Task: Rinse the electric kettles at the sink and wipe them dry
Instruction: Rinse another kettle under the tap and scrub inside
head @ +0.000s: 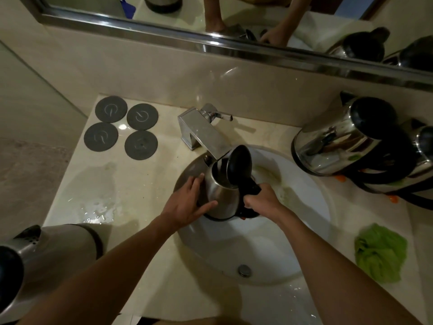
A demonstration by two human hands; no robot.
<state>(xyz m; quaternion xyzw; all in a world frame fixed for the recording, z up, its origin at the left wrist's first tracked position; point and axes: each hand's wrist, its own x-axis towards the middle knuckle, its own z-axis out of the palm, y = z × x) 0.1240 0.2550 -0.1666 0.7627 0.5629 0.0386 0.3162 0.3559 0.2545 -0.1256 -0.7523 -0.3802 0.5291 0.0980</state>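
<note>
A steel electric kettle [223, 195] with its black lid flipped open is held over the white sink basin [304, 231], its mouth just under the chrome faucet [201, 130]. My right hand [260, 200] grips the kettle's black handle. My left hand [187, 205] rests flat against the kettle's steel side, fingers straight. Two more steel kettles [344, 139] lie on the counter at the right, one [419, 165] partly behind the other. Another kettle [46, 256] lies at the lower left.
Several round dark kettle bases [121, 126] sit on the counter at the back left. A green cloth [380, 252] lies right of the basin. Water is pooled on the counter [98, 214] left of the sink. A mirror [234, 19] runs along the wall.
</note>
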